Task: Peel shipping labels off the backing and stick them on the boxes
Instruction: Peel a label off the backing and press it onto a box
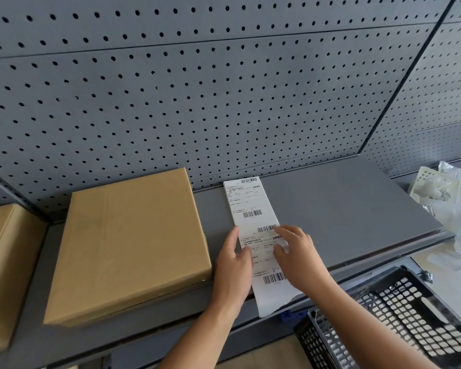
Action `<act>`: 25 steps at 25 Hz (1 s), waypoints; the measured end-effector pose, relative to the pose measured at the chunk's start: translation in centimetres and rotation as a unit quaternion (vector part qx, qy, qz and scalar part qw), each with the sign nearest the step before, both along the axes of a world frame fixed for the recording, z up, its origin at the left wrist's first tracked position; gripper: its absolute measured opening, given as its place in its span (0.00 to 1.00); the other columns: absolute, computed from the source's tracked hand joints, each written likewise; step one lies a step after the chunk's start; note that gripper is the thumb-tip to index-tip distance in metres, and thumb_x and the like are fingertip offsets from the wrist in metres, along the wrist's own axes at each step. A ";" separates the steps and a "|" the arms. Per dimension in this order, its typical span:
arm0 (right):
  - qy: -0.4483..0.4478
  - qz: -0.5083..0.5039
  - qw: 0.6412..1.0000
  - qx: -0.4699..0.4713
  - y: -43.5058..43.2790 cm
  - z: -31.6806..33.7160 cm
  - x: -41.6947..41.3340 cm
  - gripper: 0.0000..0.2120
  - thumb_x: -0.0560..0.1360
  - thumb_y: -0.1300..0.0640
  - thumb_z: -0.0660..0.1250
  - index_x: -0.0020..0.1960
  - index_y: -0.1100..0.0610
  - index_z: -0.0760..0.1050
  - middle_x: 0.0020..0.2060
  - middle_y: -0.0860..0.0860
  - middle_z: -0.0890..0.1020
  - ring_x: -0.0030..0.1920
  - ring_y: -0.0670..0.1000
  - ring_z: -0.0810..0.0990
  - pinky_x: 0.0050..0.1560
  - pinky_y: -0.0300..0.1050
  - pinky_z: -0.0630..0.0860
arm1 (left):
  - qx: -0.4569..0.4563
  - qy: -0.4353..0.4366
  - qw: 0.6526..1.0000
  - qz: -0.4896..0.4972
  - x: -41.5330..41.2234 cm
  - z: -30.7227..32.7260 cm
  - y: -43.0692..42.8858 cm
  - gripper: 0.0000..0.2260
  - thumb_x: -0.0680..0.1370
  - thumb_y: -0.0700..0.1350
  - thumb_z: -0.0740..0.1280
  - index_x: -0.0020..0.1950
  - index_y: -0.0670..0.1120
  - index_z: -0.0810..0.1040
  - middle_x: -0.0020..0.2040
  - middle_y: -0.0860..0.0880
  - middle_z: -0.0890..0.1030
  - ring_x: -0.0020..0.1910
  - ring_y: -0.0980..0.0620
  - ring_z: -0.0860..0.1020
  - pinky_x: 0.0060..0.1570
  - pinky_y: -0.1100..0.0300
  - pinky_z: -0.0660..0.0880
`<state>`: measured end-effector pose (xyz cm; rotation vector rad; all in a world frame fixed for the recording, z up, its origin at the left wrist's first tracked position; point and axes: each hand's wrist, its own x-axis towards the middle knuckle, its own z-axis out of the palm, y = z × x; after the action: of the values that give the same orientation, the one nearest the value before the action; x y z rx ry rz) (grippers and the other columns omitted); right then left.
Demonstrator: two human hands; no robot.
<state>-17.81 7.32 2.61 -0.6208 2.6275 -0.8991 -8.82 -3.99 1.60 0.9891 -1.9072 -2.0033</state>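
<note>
You are at the peeling step: the label strip (pixel 253 209) lies lengthwise on the grey shelf (pixel 343 209), its near end hanging over the shelf's front edge, and no label is off it yet as far as can be seen. Your left hand (pixel 233 265) rests flat on the strip's left edge, fingers loosely open, pinning rather than pinching. Your right hand (pixel 298 254) sits on the right side with fingers spread and tips pressing the paper near the middle barcode; whether a corner is already caught under a fingertip cannot be told.

Next you likely need a nail under one label corner, the left hand holding the backing down while the right lifts. Then carry it left to the box (pixel 128 243), which lies flat just beside the strip with its broad top bare.

Further left stand more boxes (pixel 8 262). Behind the shelf rises a pegboard (pixel 197 89). At right lie plastic bags (pixel 453 206); near right, below the shelf, a black crate (pixel 399 315).
</note>
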 end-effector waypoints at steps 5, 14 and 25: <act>-0.048 -0.008 0.997 -0.056 0.7 0.4 0.8 0.22 0.82 0.62 0.58 0.75 0.53 0.69 0.75 0.46 0.69 0.67 0.51 0.75 0.44 0.27 0.75 | 0.012 0.030 0.999 0.000 0.4 0.6 0.0 0.22 0.83 0.33 0.55 0.74 0.50 0.73 0.53 0.59 0.86 0.37 0.64 0.79 0.36 0.70 0.76; 0.018 0.275 0.948 0.158 3.9 -0.2 1.0 0.49 0.68 0.32 0.71 0.80 0.36 0.48 0.79 0.38 0.41 0.79 0.47 0.34 0.78 0.53 0.46 | 0.041 0.038 0.997 0.049 0.4 0.8 0.0 0.19 0.84 0.34 0.57 0.72 0.49 0.74 0.59 0.57 0.82 0.40 0.68 0.81 0.39 0.70 0.77; 0.111 0.240 0.964 0.014 4.7 0.1 0.5 0.19 0.82 0.37 0.54 0.66 0.39 0.78 0.75 0.42 0.68 0.78 0.45 0.61 0.73 0.51 0.69 | 0.021 0.031 0.995 0.098 1.0 1.0 0.3 0.09 0.83 0.44 0.64 0.61 0.53 0.78 0.51 0.48 0.83 0.42 0.56 0.79 0.44 0.64 0.76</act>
<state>-17.26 12.00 2.73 -1.3453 2.4834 -0.6714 -7.84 -3.70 2.64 1.0666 -1.6732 -1.9452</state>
